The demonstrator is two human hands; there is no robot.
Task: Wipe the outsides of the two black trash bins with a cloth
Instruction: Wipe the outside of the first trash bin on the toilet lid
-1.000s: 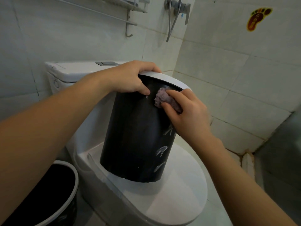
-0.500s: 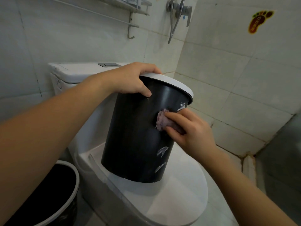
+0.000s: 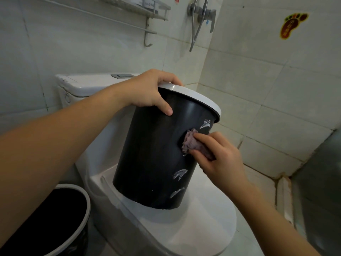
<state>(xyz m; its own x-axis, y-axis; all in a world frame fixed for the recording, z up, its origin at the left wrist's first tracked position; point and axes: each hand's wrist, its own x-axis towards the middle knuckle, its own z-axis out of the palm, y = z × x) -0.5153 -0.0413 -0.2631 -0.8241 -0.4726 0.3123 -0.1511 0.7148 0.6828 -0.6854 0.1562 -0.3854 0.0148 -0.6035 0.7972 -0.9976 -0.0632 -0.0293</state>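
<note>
A black trash bin (image 3: 153, 159) with a white rim and white leaf marks stands tilted away from me on the closed toilet lid (image 3: 203, 228). My left hand (image 3: 151, 91) grips its rim at the top, thumb down the outer wall. My right hand (image 3: 219, 156) pinches a bunched purple cloth (image 3: 190, 143) and presses it against the bin's right side, midway up. A second black bin (image 3: 55, 220) with a white rim stands on the floor at the lower left, partly hidden by my left forearm.
The toilet tank (image 3: 86, 84) is just behind the bin. Tiled walls close in at the back and right, with a shower valve and hose (image 3: 201, 13) and a metal rack (image 3: 140, 8) overhead. A raised tiled kerb (image 3: 282, 196) runs at the right.
My right hand has slid the cloth down the bin's side from just under the rim to mid-height. The left hand keeps its hold on the rim.
</note>
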